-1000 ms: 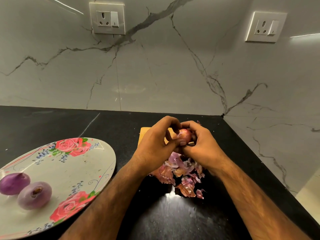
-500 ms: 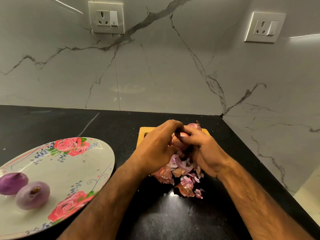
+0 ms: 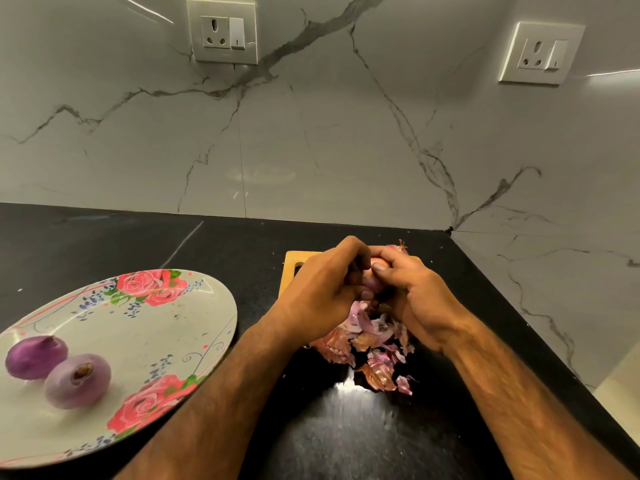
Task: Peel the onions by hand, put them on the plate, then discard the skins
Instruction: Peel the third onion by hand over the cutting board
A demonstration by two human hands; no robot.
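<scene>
Both hands meet over the black counter and hold a small reddish onion [image 3: 373, 278] between them. My left hand [image 3: 325, 289] curls round its left side. My right hand [image 3: 412, 292] grips the right side, thumb pressed on top. Most of the onion is hidden by my fingers. A heap of pink and brown onion skins [image 3: 374, 351] lies on the counter just under my hands. Two peeled purple onions [image 3: 36, 356] [image 3: 78, 381] sit side by side on the left part of the floral plate [image 3: 156, 327].
A yellow cutting board [image 3: 294, 268] lies behind my hands, with another unpeeled onion [image 3: 398, 247] showing past my fingers. The black counter [image 3: 346, 438] ends at marble walls behind and to the right, each with a socket [image 3: 221, 31] [image 3: 542, 51].
My hands have shifted slightly on the onion, the right thumb now pressing on top of it. Plate, peeled onions and skin heap have not moved.
</scene>
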